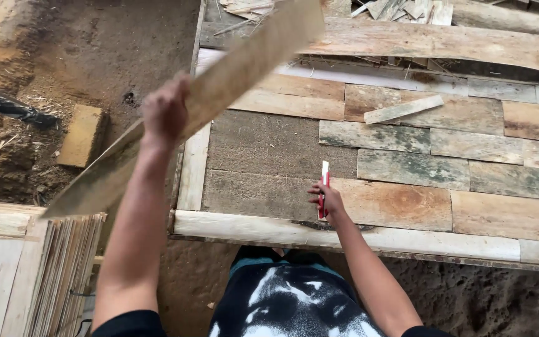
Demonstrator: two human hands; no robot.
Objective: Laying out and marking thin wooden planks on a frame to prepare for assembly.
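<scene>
Laying thin slats into a wooden frame

The left hand (pixel 165 112) gripped a long wood slat (pixel 207 100) aloft; the right hand (pixel 327 198) pinched a red-and-white marker (pixel 324 187) against the laid boards (pixel 400 168); steady alignment mattered.

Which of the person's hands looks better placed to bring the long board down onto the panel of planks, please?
Probably the left. The left hand grips the long board, holding it tilted in the air over the panel. The right hand rests on the planks, occupied with a red and white tool.

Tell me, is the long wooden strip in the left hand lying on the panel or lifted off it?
Lifted. The left hand grips the long wooden strip mid-length, and it slants above the panel.
</scene>
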